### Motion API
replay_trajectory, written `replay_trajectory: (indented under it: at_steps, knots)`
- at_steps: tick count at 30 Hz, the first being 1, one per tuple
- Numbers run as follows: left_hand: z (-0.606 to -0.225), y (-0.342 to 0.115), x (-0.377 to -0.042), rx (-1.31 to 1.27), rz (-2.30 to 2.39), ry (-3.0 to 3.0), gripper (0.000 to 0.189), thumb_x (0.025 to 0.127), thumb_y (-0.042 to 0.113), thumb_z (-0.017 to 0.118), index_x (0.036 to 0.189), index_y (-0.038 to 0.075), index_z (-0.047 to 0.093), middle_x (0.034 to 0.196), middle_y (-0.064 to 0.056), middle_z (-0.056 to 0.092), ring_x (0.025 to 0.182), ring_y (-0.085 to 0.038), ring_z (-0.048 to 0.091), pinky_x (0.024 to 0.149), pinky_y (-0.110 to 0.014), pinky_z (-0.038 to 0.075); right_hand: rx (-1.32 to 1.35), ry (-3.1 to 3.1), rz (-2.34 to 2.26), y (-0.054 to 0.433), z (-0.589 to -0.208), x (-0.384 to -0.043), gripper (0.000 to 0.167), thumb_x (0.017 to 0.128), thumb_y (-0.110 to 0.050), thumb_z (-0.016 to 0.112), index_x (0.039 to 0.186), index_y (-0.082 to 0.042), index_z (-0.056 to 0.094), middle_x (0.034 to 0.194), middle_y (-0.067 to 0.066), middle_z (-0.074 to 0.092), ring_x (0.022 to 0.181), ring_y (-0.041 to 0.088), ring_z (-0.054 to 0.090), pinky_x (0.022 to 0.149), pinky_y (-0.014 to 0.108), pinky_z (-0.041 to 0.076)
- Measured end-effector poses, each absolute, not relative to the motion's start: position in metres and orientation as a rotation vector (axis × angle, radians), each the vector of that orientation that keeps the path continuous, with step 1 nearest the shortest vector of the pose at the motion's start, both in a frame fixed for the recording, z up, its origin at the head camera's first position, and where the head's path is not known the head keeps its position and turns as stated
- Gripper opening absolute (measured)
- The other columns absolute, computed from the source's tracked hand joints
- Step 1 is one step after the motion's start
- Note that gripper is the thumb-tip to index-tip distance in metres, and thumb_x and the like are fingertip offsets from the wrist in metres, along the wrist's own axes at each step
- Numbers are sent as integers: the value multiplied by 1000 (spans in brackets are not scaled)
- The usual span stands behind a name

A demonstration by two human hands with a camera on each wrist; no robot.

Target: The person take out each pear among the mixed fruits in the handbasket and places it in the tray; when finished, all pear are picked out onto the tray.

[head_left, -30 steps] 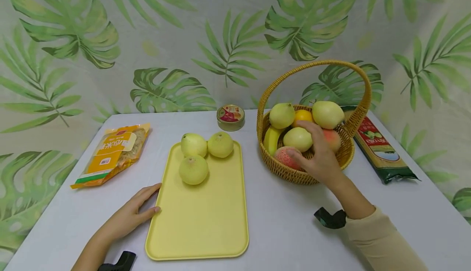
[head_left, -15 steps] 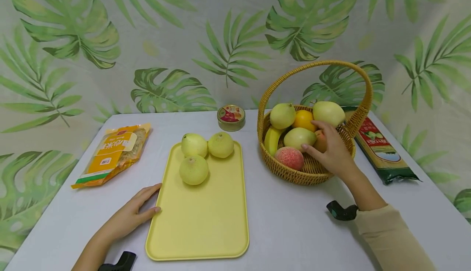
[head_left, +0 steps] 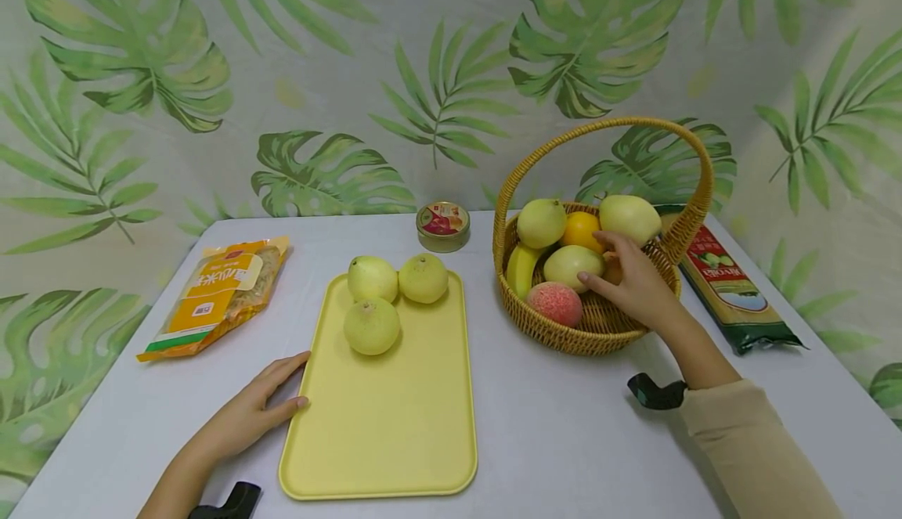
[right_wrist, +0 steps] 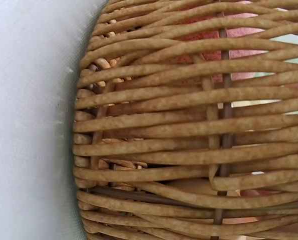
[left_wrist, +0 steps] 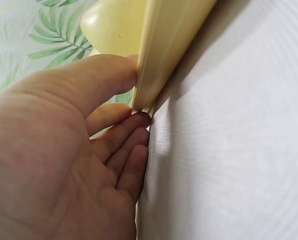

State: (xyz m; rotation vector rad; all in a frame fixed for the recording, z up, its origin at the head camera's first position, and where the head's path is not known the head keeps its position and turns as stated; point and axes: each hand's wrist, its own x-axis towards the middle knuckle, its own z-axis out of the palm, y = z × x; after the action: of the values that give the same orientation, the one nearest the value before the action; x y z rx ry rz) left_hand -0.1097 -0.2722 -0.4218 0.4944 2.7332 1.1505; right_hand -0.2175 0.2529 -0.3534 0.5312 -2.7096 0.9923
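My left hand rests on the table, with thumb and fingertips touching the left edge of a yellow tray; the left wrist view shows the loosely extended fingers at its rim. My right hand is inside a wicker basket, thumb on the right end of a pale green pear and forefinger beside an orange. The palm hides what lies beneath, and I cannot tell whether the fingers grip the pear. Only basket weave fills most of the right wrist view, with pink fruit behind it.
Three pale green fruits sit at the tray's far end. The basket, under a tall handle, also holds a banana, a peach and more pears. Around them lie an orange bag, a tin and a green-red packet.
My right hand has shifted right and lower in the basket, from over the pear to its right end, uncovering the front peach. The left hand and tray stay put.
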Motion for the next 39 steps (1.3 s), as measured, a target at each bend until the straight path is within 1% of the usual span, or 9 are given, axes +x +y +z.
replay_trajectory:
  at_steps: [4, 11, 14, 20, 25, 28, 32, 35, 39]
  knots:
    - [-422, -272, -110, 489, 1147, 2734, 63, 88, 35, 57, 140, 12, 32, 135, -11, 36, 126, -33, 28, 97, -57, 24, 509, -2757, 963, 253, -354, -221, 68, 83, -32, 65, 132, 2, 33, 127, 24, 39, 115, 38, 38, 93, 53, 33]
    - [-422, -271, -110, 482, 1143, 2734, 63, 88, 35, 57, 140, 11, 32, 135, -11, 36, 126, -33, 28, 97, -56, 25, 501, -2831, 890, 255, -353, -224, 72, 82, -39, 64, 132, 1, 32, 128, 24, 41, 117, 40, 36, 94, 56, 27]
    - [-421, -271, -110, 482, 1142, 2736, 63, 88, 35, 57, 140, 11, 32, 135, -11, 36, 126, -33, 28, 97, -56, 25, 509, -2832, 881, 254, -354, -225, 68, 81, -33, 68, 131, 0, 34, 127, 23, 43, 117, 39, 36, 96, 55, 26]
    - [-422, -271, -110, 483, 1136, 2740, 63, 88, 36, 57, 140, 11, 32, 135, -11, 37, 125, -32, 29, 97, -55, 25, 524, -2810, 881, 255, -355, -230, 62, 77, -14, 72, 127, 1, 39, 124, 22, 47, 113, 36, 42, 93, 51, 32]
    - [-421, -271, -109, 486, 1148, 2733, 63, 88, 35, 57, 140, 11, 32, 134, -11, 37, 125, -32, 29, 97, -56, 25, 481, -2832, 910, 254, -356, -233, 60, 78, -19, 71, 127, 1, 43, 125, 20, 46, 113, 35, 42, 93, 51, 34]
    - [-420, -270, -109, 484, 1149, 2733, 63, 87, 35, 58, 140, 10, 32, 134, -10, 38, 125, -32, 29, 97, -56, 25, 459, -2834, 893, 251, -355, -235, 60, 78, -24, 71, 127, -1, 45, 124, 18, 48, 112, 34, 43, 95, 53, 26]
    - [-419, -270, -109, 478, 1146, 2730, 63, 87, 35, 58, 140, 10, 33, 134, -10, 38, 125, -31, 29, 97, -55, 24, 529, -2815, 950, 245, -355, -239, 58, 79, -21, 70, 126, 2, 45, 123, 20, 46, 112, 34, 41, 94, 53, 25]
    - [-418, -269, -109, 471, 1152, 2721, 63, 87, 36, 57, 139, 10, 33, 134, -11, 37, 125, -32, 28, 97, -56, 24, 591, -2806, 1032, 242, -355, -243, 58, 79, -15, 70, 125, 5, 42, 123, 22, 43, 114, 35, 37, 94, 50, 31]
    - [-418, -270, -108, 468, 1155, 2722, 63, 87, 35, 58, 139, 10, 33, 134, -11, 38, 125, -33, 28, 97, -57, 24, 573, -2835, 1102, 242, -358, -247, 60, 79, -15, 70, 127, 6, 40, 126, 23, 39, 117, 36, 33, 97, 50, 28]
